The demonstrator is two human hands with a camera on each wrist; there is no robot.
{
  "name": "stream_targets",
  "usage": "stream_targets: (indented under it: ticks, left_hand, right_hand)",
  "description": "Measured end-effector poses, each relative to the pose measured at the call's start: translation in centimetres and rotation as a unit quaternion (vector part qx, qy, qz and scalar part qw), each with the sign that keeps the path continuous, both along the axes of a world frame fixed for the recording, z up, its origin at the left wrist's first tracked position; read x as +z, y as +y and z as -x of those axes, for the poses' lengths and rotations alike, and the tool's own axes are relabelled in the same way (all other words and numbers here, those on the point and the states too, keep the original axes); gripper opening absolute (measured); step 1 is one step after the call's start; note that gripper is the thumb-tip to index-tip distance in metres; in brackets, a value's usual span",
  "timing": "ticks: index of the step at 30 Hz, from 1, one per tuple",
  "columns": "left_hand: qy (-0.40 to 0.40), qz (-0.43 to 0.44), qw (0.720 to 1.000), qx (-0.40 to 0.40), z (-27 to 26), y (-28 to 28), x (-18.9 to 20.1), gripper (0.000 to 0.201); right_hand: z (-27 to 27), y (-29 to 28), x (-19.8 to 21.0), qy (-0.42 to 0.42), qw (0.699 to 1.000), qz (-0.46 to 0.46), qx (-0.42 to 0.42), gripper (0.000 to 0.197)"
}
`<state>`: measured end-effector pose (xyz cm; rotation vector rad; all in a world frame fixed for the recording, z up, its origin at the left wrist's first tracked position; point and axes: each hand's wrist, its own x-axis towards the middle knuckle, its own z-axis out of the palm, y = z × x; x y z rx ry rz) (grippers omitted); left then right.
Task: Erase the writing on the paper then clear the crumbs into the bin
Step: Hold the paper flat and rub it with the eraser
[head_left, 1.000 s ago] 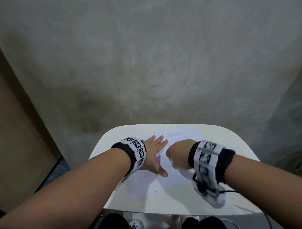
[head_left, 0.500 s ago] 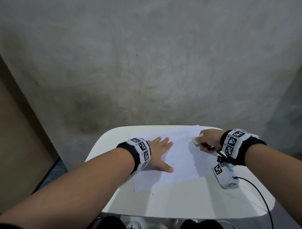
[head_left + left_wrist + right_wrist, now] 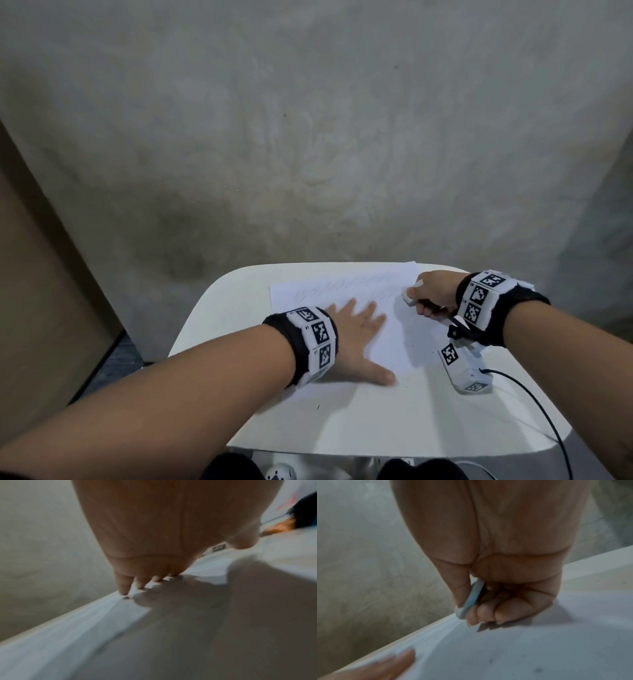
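Observation:
A white sheet of paper (image 3: 346, 294) with faint pencil writing (image 3: 342, 286) along its far part lies on a small white table (image 3: 376, 421). My left hand (image 3: 356, 339) lies flat on the sheet with fingers spread, pressing it down; the left wrist view shows its fingertips (image 3: 123, 589) on the paper (image 3: 60, 635). My right hand (image 3: 430, 294) pinches a white eraser (image 3: 409, 296) at the sheet's far right edge, by the end of the writing. In the right wrist view the eraser (image 3: 469, 601) sits between thumb and fingers, its tip down at the paper (image 3: 522, 649). No bin is in view.
A grey concrete wall (image 3: 308, 137) rises right behind the table. A brown board (image 3: 37, 291) stands at the left. A black cable (image 3: 534, 401) runs from the right wrist camera across the table's right side. Small dark specks (image 3: 539, 670) dot the paper.
My right hand swept with the eraser from the sheet's middle to its far right edge a second ago, and has held there. The left hand stays pressed on the paper.

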<state>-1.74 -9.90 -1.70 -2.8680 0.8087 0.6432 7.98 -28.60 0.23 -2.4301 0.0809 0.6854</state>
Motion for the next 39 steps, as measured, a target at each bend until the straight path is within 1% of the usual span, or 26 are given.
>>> stream_targets:
  ticks: [2,3,4,5,7,8,9,10,11,13,14,15,16,18,20,21,22,24,26,28,30,31,33,35,37,39]
  left_hand:
    - [0.037,0.026,0.994,-0.104,1.1,-1.1,0.7,0.090]
    - [0.045,0.044,0.990,-0.128,1.5,-1.3,1.0,0.086]
    - [0.040,0.059,0.991,-0.115,1.6,-1.0,1.1,0.085]
    - [0.025,0.062,0.995,-0.074,1.5,-0.2,1.2,0.088]
    - [-0.014,0.020,0.999,0.023,1.2,2.2,0.9,0.098]
    - [-0.022,-0.011,0.998,0.050,1.1,3.1,0.5,0.103]
    - [-0.019,-0.032,0.998,0.051,1.2,3.6,0.1,0.107]
    - [-0.009,-0.038,0.999,0.024,1.5,3.5,-0.1,0.108]
    - [0.008,-0.033,0.999,-0.023,1.8,3.0,-0.2,0.107]
    - [0.031,-0.023,0.992,-0.118,2.6,1.5,0.0,0.098]
    - [0.030,-0.014,0.990,-0.136,2.7,1.2,0.0,0.095]
    - [0.021,0.001,0.992,-0.124,2.6,1.4,0.2,0.094]
    - [0.006,0.012,0.996,-0.089,2.0,2.0,0.2,0.095]
    - [-0.028,0.023,0.999,0.008,0.6,4.4,0.3,0.102]
    - [-0.031,0.006,0.996,0.087,-0.6,7.1,0.1,0.111]
    - [-0.023,-0.008,0.994,0.107,-0.9,8.2,-0.1,0.115]
    - [-0.011,-0.019,0.993,0.116,-1.1,8.9,-0.3,0.117]
    - [0.011,-0.027,0.992,0.119,-1.0,9.1,-0.5,0.119]
    - [0.020,-0.025,0.992,0.120,-1.1,8.4,-0.3,0.119]
    - [0.021,-0.025,0.992,0.121,-1.2,7.5,0.1,0.118]
    - [0.015,-0.027,0.992,0.121,-1.3,6.9,0.2,0.116]
    - [0.012,-0.027,0.992,0.124,-1.3,6.7,0.1,0.116]
    - [0.012,-0.021,0.991,0.130,-1.2,6.6,0.1,0.116]
    - [0.014,-0.013,0.991,0.135,-1.0,6.5,0.0,0.118]
    - [0.012,-0.012,0.991,0.136,-0.8,6.4,0.0,0.120]
    - [0.005,-0.015,0.991,0.133,-0.8,6.3,-0.1,0.121]
  right_hand:
    - [0.0,0.1,0.1,-0.004,1.000,0.005,0.006,0.035]
    - [0.0,0.0,0.1,-0.006,1.000,0.005,0.006,0.036]
    - [0.0,0.0,0.0,-0.006,1.000,0.000,0.002,0.036]
    - [0.1,0.0,0.0,-0.005,1.000,-0.005,0.001,0.036]
    - [0.2,0.0,0.2,-0.003,1.000,0.003,0.009,0.035]
    - [0.2,0.0,0.2,-0.006,1.000,0.016,0.016,0.036]
    - [0.4,0.1,0.4,-0.012,0.999,0.028,0.021,0.037]
    - [0.5,0.2,0.6,-0.016,0.999,0.037,0.026,0.039]
    - [0.6,0.2,0.7,-0.019,0.998,0.044,0.030,0.040]
    - [0.5,0.3,0.7,-0.019,0.998,0.048,0.040,0.040]
    - [0.5,0.2,0.6,-0.018,0.998,0.045,0.041,0.040]
    - [0.5,0.2,0.6,-0.017,0.998,0.042,0.040,0.040]
    - [0.4,0.1,0.5,-0.017,0.998,0.039,0.041,0.040]
    - [0.4,0.0,0.7,-0.020,0.998,0.037,0.051,0.037]
    - [0.8,0.1,1.2,-0.030,0.997,0.031,0.062,0.025]
    - [1.1,0.3,1.5,-0.047,0.996,0.035,0.071,0.017]
    - [1.5,0.7,1.8,-0.073,0.992,0.051,0.087,0.011]
    - [2.5,2.3,2.5,-0.123,0.981,0.070,0.134,0.007]
    - [3.4,4.3,3.0,-0.129,0.977,0.036,0.169,0.005]
    - [4.3,6.1,3.4,-0.120,0.971,0.035,0.204,0.004]
    - [4.8,7.3,3.5,-0.120,0.961,0.083,0.236,0.009]
    - [4.9,7.7,3.5,-0.123,0.953,0.126,0.247,0.011]
    - [4.8,8.1,3.2,-0.137,0.925,0.231,0.269,0.016]
    - [4.8,8.3,3.0,-0.137,0.892,0.319,0.288,0.010]
    - [5.2,8.6,2.8,-0.131,0.870,0.356,0.316,0.009]
    - [6.4,9.4,2.3,-0.124,0.853,0.359,0.357,0.014]
